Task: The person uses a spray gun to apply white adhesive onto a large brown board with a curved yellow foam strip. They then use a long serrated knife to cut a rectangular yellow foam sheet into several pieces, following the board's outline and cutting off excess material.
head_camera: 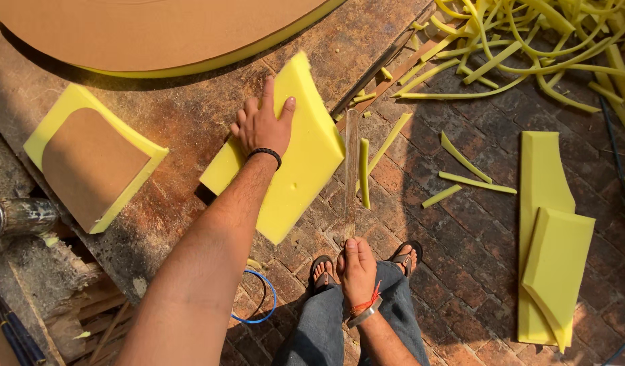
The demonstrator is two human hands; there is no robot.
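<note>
A yellow foam block [292,156] is pressed flat against the edge of the rusty table [170,115] by the left hand [261,125], fingers spread. A long blade [351,169] is gripped in the closed right hand [358,270], upright just beside the block. Two foam pieces topped with brown board [89,163] [156,30] are seen on the table. Two stacked foam pieces [553,237] and a pile of foam strips [529,47] lie on the brick floor [461,271]. No containers are visible.

We've got a bright yellow foam slab [295,152]; brown cardboard template [89,166]; rusty brown worktop [183,115]; reddish brick floor [461,230]; blue cable [261,298].
</note>
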